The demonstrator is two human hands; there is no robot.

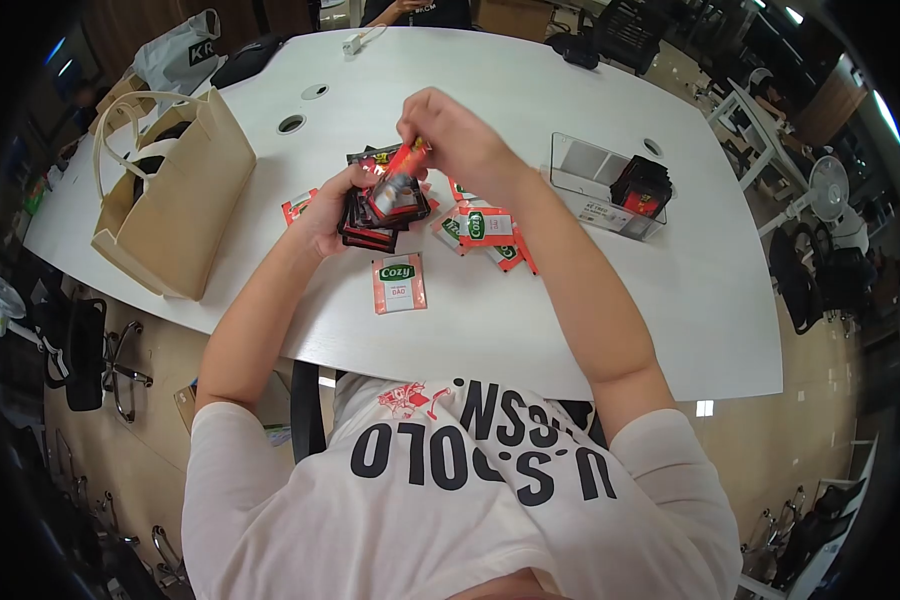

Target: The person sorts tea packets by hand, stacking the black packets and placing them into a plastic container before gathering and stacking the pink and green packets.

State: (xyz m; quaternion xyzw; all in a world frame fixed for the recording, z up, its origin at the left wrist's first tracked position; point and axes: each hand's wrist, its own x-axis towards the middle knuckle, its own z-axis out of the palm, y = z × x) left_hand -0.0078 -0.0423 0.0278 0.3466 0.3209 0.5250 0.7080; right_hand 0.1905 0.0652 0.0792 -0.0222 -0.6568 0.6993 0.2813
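Observation:
My left hand (332,208) is closed around the side of a stack of black-and-red sachets (370,235). Above the stack, my right hand (458,140) pinches the top of one shiny red sachet (404,162) whose lower part overlaps the others. Its print is too blurred to read. Orange-and-white Cozy tea sachets lie around the stack: one Cozy sachet (399,284) is flat in front of it, and a loose pile of Cozy sachets (486,227) spreads to the right. Another orange sachet (298,205) shows partly behind my left wrist.
A clear acrylic tray (595,212) on the right holds upright black-and-red sachets (641,187) at one end. A beige tote bag (185,200) stands at the left of the white table (490,345). A white adapter (353,43) lies at the far side, where a person sits.

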